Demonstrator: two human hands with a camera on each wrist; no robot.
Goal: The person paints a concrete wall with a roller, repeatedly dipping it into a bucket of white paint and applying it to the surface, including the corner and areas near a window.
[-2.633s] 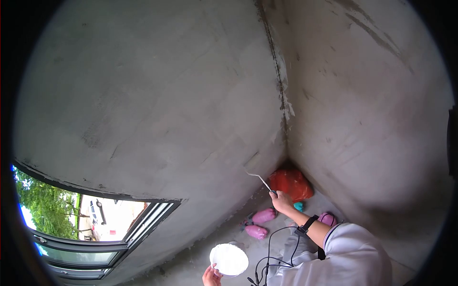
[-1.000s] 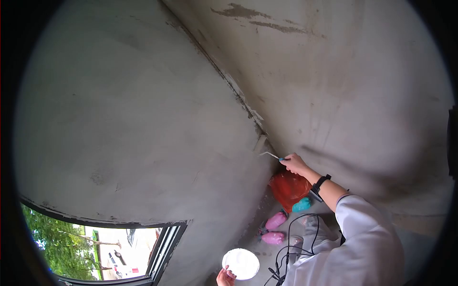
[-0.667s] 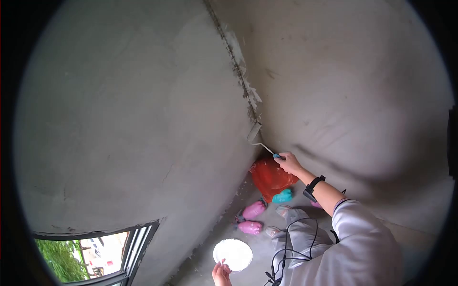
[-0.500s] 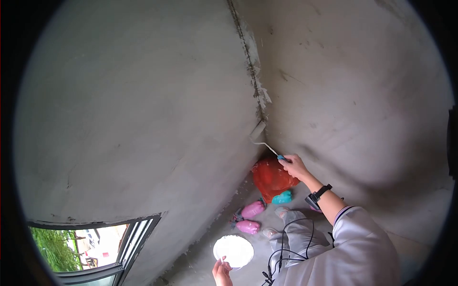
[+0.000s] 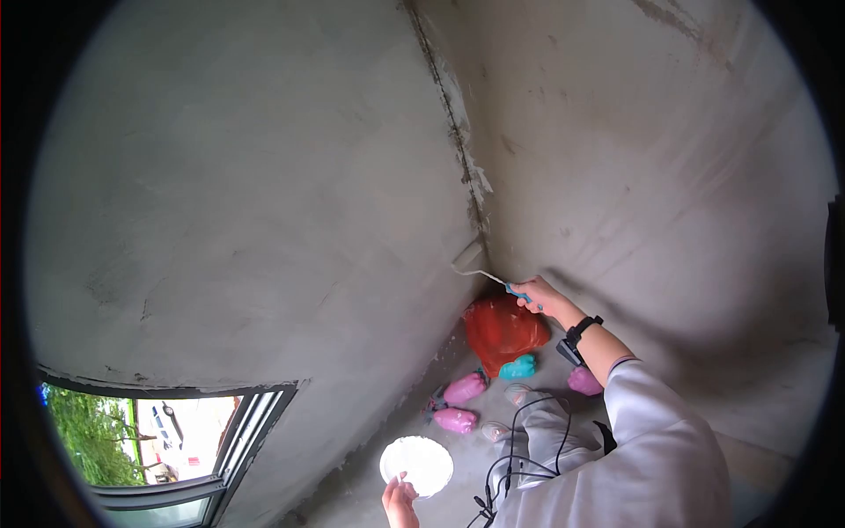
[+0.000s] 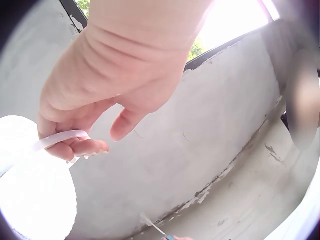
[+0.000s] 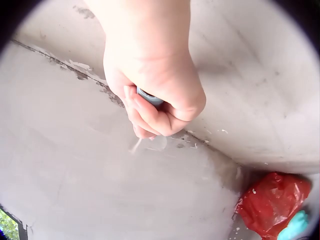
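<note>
My right hand [image 5: 541, 297] grips the blue-green handle of a paint roller [image 5: 468, 257]. Its sleeve lies at the left grey wall, close beside the corner seam. In the right wrist view the fingers curl round the handle [image 7: 150, 98], and the hand hides much of the tool. Low in the head view, my left hand [image 5: 399, 503] holds a white bucket [image 5: 447, 482] by its handle. The left wrist view shows the fingers hooked under that white handle [image 6: 62, 137], thumb apart. The bucket's inside is glaring white, so its contents are washed out.
At the foot of the corner lie a red plastic bag [image 5: 506, 334] and a teal bundle [image 5: 518, 367]. Pink bundles [image 5: 465, 388] sit on the floor near the person's feet. Black cables [image 5: 528, 458] hang by the legs. A window [image 5: 158, 440] opens in the left wall.
The roller has gone from lower on the left wall to up beside the corner, then slightly back down. The bucket stays in the left hand. The head view has swung about.
</note>
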